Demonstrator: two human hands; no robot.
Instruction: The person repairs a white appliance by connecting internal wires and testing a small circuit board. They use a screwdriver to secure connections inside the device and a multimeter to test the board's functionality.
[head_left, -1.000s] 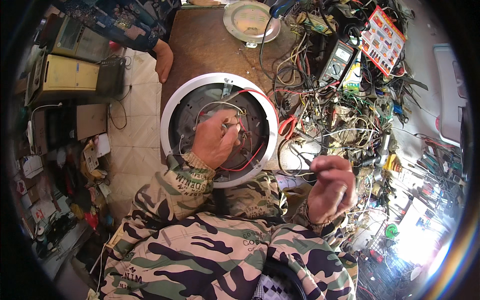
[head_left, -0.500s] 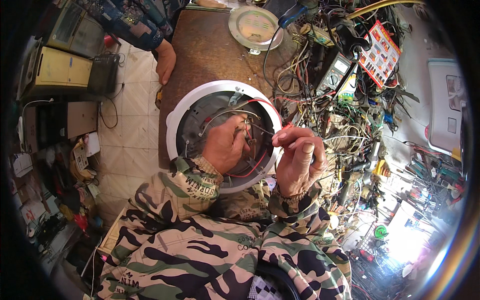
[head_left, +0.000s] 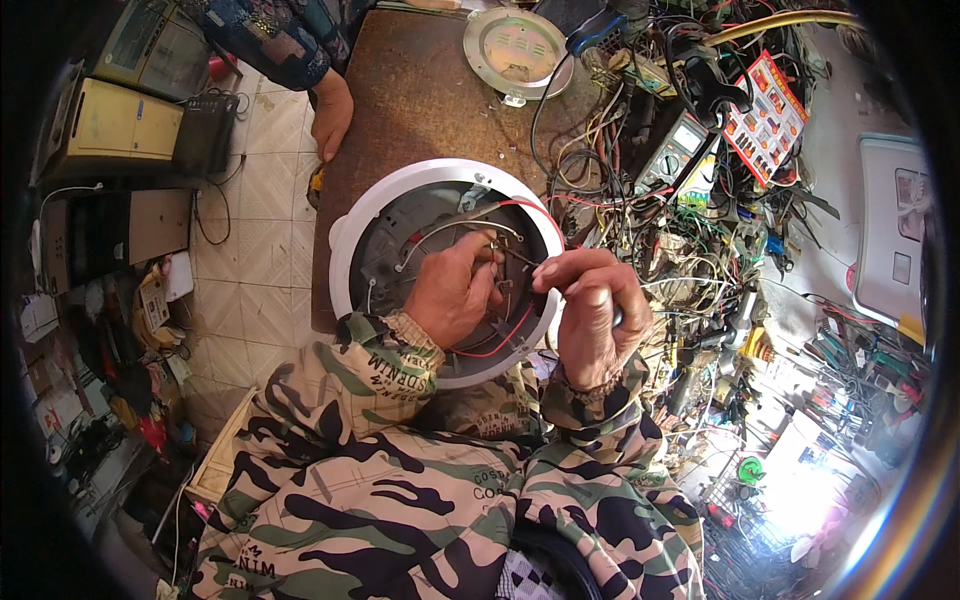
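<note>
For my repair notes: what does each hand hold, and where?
Left hand pinches wires inside the round white appliance; right hand grips a dark tool handle.

A worn brown workbench (head_left: 420, 95) carries an upturned round white appliance housing (head_left: 350, 225), 1 silver metal disc (head_left: 517, 48), a multimeter (head_left: 672, 150) and a dense tangle of wires (head_left: 640, 215) along its right side.
</note>
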